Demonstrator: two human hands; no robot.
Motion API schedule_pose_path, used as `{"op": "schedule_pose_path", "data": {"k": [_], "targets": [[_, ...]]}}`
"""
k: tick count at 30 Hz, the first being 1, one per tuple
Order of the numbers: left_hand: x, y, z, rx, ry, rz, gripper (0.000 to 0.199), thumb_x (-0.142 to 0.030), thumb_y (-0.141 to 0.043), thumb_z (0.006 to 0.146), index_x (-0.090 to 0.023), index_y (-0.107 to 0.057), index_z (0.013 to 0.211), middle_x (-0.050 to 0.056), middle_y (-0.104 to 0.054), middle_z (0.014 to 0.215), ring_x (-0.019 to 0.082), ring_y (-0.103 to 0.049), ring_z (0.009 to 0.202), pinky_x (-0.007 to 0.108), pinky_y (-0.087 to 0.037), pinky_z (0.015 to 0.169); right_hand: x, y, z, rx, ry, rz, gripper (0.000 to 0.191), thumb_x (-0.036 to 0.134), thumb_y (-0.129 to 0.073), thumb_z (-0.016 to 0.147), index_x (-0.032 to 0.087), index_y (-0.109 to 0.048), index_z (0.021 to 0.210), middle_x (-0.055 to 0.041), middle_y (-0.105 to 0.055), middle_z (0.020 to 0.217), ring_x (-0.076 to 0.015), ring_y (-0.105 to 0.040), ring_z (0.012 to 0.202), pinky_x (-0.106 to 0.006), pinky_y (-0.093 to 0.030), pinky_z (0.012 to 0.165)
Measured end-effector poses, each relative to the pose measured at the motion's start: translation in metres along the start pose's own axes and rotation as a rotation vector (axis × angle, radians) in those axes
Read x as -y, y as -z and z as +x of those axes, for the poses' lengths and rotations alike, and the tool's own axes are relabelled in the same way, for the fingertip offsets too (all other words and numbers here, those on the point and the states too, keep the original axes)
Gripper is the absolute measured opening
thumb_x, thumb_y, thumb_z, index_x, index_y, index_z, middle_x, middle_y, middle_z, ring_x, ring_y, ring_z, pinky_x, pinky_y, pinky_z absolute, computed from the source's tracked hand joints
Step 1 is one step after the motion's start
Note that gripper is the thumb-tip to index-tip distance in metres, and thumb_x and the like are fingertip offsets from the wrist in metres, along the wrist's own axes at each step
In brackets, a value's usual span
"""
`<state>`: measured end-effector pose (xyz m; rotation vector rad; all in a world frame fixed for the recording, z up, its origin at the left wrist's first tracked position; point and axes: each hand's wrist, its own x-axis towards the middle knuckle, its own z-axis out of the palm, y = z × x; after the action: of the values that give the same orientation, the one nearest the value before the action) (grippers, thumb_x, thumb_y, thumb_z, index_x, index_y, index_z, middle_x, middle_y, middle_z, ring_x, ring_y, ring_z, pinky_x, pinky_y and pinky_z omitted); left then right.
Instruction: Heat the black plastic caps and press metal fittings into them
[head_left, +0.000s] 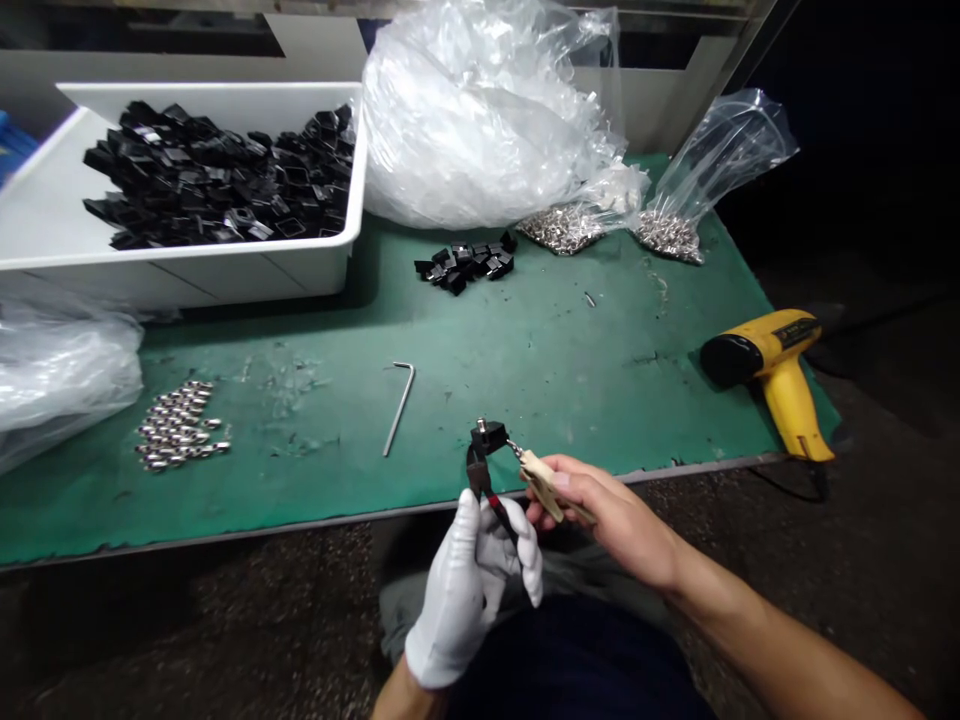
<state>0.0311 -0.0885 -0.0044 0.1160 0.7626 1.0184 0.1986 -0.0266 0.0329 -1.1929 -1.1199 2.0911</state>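
So, left hand (454, 590) in white glove, grip pinching dark pliers (480, 478). Right hand (619, 515) bare, grip pinching beige-handled tool (540, 478). Black block (493, 437) with metal stub on top sits at pliers' tip, above near edge of green surface (570, 380), beige tool's metal end right beside it. Farther out: metal fittings (176, 425) left, hex key (403, 405), yellow heat gun (784, 350) right. Behind those, small pile of black pieces (465, 265), then white bin (225, 275) full of more.
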Motion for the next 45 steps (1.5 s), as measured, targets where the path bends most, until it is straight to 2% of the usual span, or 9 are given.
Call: {"op": "schedule_pose_path", "data": {"k": [9,14,25,30,36,39,42,43,45], "targets": [[0.004,0.001,0.006,0.05,0.022,-0.007,0.059,-0.064,-0.037,0.1,-0.013,-0.064,0.086,0.007,-0.068,0.073,0.016,-0.062,0.051,0.028,-0.051,0.05,-0.01,-0.004,0.004,-0.025,-0.011,0.187,0.045,0.056,-0.052,0.101,0.014,-0.067,0.1,-0.0054,-0.064,0.085,-0.0137,-0.057,0.069,-0.027,-0.045,0.064],[0.01,0.008,0.01,0.036,0.051,-0.032,0.054,-0.06,-0.042,0.1,-0.013,-0.066,0.104,0.011,-0.071,0.084,0.023,-0.07,0.073,0.033,-0.058,0.056,-0.007,-0.006,0.008,-0.031,-0.052,0.339,0.049,0.058,-0.057,0.098,0.01,-0.07,0.099,-0.0053,-0.06,0.081,-0.0096,-0.049,0.058,-0.022,-0.037,0.049],[0.008,0.003,0.013,-0.062,-0.011,0.185,0.06,-0.065,-0.053,0.094,-0.011,-0.068,0.113,0.017,-0.074,0.101,0.025,-0.072,0.086,0.033,-0.057,0.071,-0.011,-0.001,0.011,-0.064,-0.028,0.334,0.05,0.06,-0.056,0.097,0.011,-0.068,0.101,-0.0031,-0.057,0.081,-0.0084,-0.047,0.054,-0.021,-0.037,0.045],[0.008,0.003,0.013,-0.056,0.008,0.207,0.065,-0.069,-0.055,0.091,-0.009,-0.068,0.112,0.019,-0.074,0.1,0.027,-0.073,0.084,0.035,-0.058,0.071,-0.017,0.002,0.009,-0.058,0.002,0.22,0.052,0.061,-0.053,0.099,0.011,-0.068,0.103,-0.0029,-0.057,0.081,-0.0081,-0.046,0.054,-0.021,-0.037,0.046],[0.009,0.008,0.013,-0.122,-0.024,0.321,0.059,-0.066,-0.054,0.093,-0.01,-0.069,0.107,0.015,-0.074,0.093,0.021,-0.07,0.074,0.031,-0.056,0.065,-0.017,0.002,0.006,-0.097,0.008,0.018,0.057,0.068,-0.049,0.098,0.013,-0.066,0.104,-0.0011,-0.056,0.078,-0.0093,-0.046,0.056,-0.022,-0.039,0.048],[0.01,0.01,0.013,-0.182,-0.069,0.415,0.058,-0.066,-0.052,0.094,-0.01,-0.069,0.097,0.011,-0.072,0.081,0.017,-0.066,0.063,0.028,-0.053,0.06,-0.01,0.004,-0.001,-0.082,-0.007,-0.072,0.057,0.068,-0.047,0.098,0.014,-0.065,0.103,-0.0029,-0.059,0.085,-0.0107,-0.051,0.062,-0.023,-0.043,0.052],[0.012,0.006,0.014,-0.18,-0.064,0.352,0.06,-0.068,-0.046,0.095,-0.012,-0.065,0.087,0.006,-0.065,0.066,0.016,-0.06,0.051,0.027,-0.047,0.048,0.001,0.018,-0.008,-0.036,-0.054,-0.228,0.056,0.066,-0.044,0.1,0.015,-0.066,0.104,-0.0056,-0.063,0.088,-0.0154,-0.059,0.069,-0.027,-0.048,0.059],[0.012,0.004,0.015,-0.164,-0.062,0.311,0.06,-0.068,-0.044,0.096,-0.013,-0.064,0.086,0.005,-0.063,0.064,0.016,-0.058,0.049,0.027,-0.045,0.046,0.004,0.027,-0.007,-0.088,-0.037,-0.337,0.054,0.065,-0.044,0.1,0.017,-0.067,0.106,-0.0065,-0.065,0.09,-0.0177,-0.061,0.072,-0.029,-0.05,0.062],[0.013,-0.001,0.017,-0.128,-0.066,0.235,0.059,-0.068,-0.043,0.096,-0.014,-0.062,0.085,0.003,-0.06,0.063,0.015,-0.055,0.046,0.027,-0.044,0.044,0.007,0.047,-0.001,-0.33,0.069,-0.66,0.05,0.062,-0.046,0.1,0.019,-0.068,0.113,-0.0092,-0.067,0.099,-0.0237,-0.064,0.084,-0.036,-0.052,0.074]]}}
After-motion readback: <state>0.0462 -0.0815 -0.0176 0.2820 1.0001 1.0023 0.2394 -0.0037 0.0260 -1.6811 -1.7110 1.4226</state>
